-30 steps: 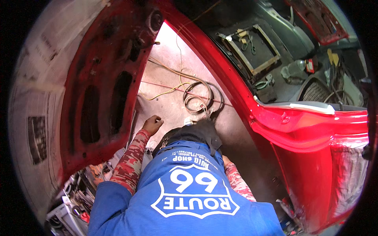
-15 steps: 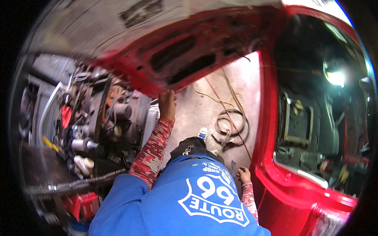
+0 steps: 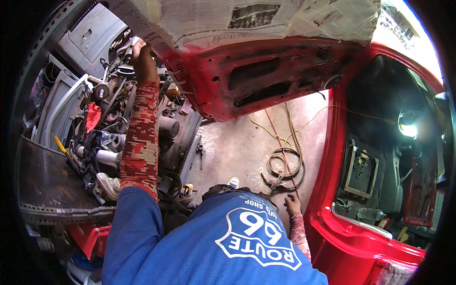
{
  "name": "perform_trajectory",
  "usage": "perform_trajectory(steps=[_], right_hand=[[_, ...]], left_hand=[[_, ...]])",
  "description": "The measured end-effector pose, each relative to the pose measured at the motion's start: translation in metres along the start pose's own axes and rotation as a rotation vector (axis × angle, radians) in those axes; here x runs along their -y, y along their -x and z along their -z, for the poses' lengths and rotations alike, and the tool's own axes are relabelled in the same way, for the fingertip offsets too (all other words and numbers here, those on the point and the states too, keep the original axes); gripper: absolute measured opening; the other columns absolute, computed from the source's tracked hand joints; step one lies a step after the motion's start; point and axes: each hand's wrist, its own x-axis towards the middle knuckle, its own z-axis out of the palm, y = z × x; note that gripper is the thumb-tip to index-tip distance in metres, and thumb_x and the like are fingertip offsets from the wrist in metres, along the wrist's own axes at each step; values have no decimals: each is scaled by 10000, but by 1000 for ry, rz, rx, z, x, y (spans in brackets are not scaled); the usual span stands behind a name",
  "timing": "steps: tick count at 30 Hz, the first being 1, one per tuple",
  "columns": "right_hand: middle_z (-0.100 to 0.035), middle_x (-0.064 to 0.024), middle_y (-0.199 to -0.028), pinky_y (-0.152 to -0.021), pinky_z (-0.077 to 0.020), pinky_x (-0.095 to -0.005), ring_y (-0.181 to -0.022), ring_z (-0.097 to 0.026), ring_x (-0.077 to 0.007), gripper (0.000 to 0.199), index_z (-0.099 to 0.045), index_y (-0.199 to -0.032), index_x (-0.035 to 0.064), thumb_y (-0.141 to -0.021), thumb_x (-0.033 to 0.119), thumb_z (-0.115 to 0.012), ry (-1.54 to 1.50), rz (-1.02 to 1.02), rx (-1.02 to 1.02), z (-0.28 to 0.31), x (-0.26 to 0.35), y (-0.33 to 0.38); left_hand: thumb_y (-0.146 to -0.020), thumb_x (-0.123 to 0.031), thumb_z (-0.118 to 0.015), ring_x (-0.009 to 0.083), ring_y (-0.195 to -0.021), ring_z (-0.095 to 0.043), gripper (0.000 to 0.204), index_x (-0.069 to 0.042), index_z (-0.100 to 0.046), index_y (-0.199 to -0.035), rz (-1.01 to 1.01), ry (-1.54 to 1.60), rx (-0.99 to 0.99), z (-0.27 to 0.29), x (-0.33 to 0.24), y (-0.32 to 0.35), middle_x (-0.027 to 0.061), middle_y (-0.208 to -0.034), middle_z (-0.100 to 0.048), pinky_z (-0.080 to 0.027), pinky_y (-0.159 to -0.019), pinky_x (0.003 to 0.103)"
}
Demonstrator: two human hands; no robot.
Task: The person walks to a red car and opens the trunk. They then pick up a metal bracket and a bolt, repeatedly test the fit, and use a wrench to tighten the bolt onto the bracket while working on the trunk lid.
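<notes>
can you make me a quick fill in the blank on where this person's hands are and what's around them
1. The left hand reaches up into a heap of metal parts on the ____ side of the picture.
2. The right hand rests low beside the ____ car body.
3. Sheets of ____ cover the raised red panel.
4. A coiled hose lies on the ____.

Missing words: left; red; newspaper; floor

A heap of grey metal tools and parts [image 3: 114,61] lies jumbled on the cluttered shelf [image 3: 47,190].

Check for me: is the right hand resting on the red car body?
No, the right hand hangs over the concrete floor beside the coiled cable, apart from the red car body.
</notes>
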Motion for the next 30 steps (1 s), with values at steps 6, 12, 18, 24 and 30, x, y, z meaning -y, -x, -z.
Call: perform_trajectory(steps=[6,12,18,24,30], right_hand=[[-733,-109,-1023,-621,-541,-305,-738,-677,-165,450,-656,-1304,18,-932,258,-736,4,-121,34,-64,-16,43],[-681,-223,-1286,-1033,-523,-382,-1191,-666,-301,688,-577,-1360,-73,-906,415,-749,300,192,118,-84,78,63],[-571,-227,-1376,-1060,-486,-437,-1240,-588,-360,611,-542,-1413,30,-922,346,-723,267,884,-85,-86,268,127],[-366,-309,-1554,-1180,-359,-530,-1428,-378,-502,746,-490,-1440,59,-797,253,-814,73,1405,-436,-114,369,272],[-340,-278,-1571,-1202,-304,-532,-1472,-330,-455,970,-396,-1505,-10,-748,377,-864,-103,1650,-618,-81,352,336]], left_hand=[[-1006,-161,-536,293,-1211,-618,376,-39,-646,-1344,-550,-713,462,51,85,-46,140,-1309,-667,-465,-1064,418],[-1086,-334,-507,280,-1027,-631,419,12,-670,-1258,-267,-404,412,48,96,-34,190,-1127,-675,-495,-915,419],[-1066,-427,-554,421,-852,-628,553,116,-658,-1041,-500,-647,288,34,39,57,280,-934,-672,-470,-791,490],[-1051,-375,-600,445,-745,-637,480,95,-665,-977,-466,-632,380,33,-36,157,290,-832,-671,-485,-710,498],[-1004,-208,-670,364,-810,-736,264,-3,-729,-1161,-599,-241,727,2,-158,288,219,-950,-741,-574,-717,430]])
